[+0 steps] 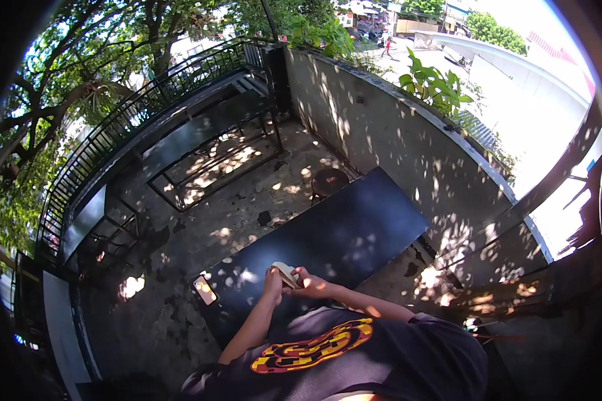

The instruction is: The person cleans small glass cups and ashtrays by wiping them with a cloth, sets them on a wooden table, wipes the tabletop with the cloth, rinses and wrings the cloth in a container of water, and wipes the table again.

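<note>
Both of my hands are together over the near edge of a dark table (354,227). Between them is a small cream-coloured object (284,270), flat-topped with a darker side, like a small pad or book; its exact kind cannot be made out. My left hand (273,283) is closed around its left side. On the opposite side, my right hand (310,285) grips it with bent fingers. A phone (206,290) in a light case lies at the table's left edge, apart from my left hand.
A round stool (329,181) stands at the table's far side. Along the right runs a concrete wall (394,127). Another long table (204,130) stands farther back by a metal railing (134,93). A pale-topped table (85,220) is at the left.
</note>
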Demonstrator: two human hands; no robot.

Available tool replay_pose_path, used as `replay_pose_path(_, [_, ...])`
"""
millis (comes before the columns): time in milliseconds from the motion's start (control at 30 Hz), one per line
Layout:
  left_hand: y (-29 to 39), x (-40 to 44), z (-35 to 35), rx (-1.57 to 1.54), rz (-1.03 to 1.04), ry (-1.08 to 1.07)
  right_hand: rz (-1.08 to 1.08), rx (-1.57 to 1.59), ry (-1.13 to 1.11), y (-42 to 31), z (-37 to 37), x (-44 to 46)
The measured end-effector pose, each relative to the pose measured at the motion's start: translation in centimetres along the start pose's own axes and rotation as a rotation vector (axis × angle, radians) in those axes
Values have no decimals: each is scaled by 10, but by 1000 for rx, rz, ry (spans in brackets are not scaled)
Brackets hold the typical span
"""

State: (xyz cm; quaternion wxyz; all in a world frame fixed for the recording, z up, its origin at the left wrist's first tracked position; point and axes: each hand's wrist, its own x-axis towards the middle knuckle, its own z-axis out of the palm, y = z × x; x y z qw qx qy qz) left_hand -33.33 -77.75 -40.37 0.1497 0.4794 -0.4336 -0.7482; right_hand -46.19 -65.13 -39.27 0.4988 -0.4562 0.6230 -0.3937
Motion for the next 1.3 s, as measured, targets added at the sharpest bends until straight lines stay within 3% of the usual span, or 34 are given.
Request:
replay_pose_path(67, [-13, 11, 4, -58, -20, -3, -105, -180, 35, 15, 11, 3])
replay_pose_path(200, [-36, 6, 12, -298, -64, 158, 37, -406, 22, 26, 11, 13])
replay_pose_path(400, [-41, -2, -21, -261, -257, 162, 164, -392, -155, -6, 11, 7])
replay_pose_path(500, [-39, 2, -19, 10, 152, 514, 53, -228, -124, 5, 21, 16])
replay_pose_path(567, [-10, -6, -7, 229, 275, 501, -81, -16, -37, 27, 27, 30])
replay_pose_path(633, [8, 7, 3, 457, 397, 340, -222, 260, 94, 63, 33, 54])
replay_pose_path(733, [23, 17, 21, 874, 623, 178, -32, 298, 29, 91, 17, 60])
replay_pose_path(800, [21, 14, 25, 1098, 655, 105, 290, -291, -46, 120, -4, 55])
replay_pose_path(867, [-9, 28, 7, 1173, 541, 47, 250, -619, -143, 184, -12, 49])
replay_pose_path(933, [-31, 28, -8, 1207, 417, 29, 317, -689, -267, 220, -24, 34])
replay_pose_path(1000, [-78, 41, -40, 1184, 269, 41, 448, -599, -298, 320, -16, 43])
replay_pose_path(1100, [-111, 33, -82, 1206, -29, 61, 197, -377, -78, 310, -33, -10])
replay_pose_path(1233, [-132, 39, -128, 1145, -350, 190, 211, -636, -133, 286, -52, 1])
replay_pose_path(1300, [-138, 53, -140, 1143, -341, 316, 239, -695, -102, 240, -60, 14])
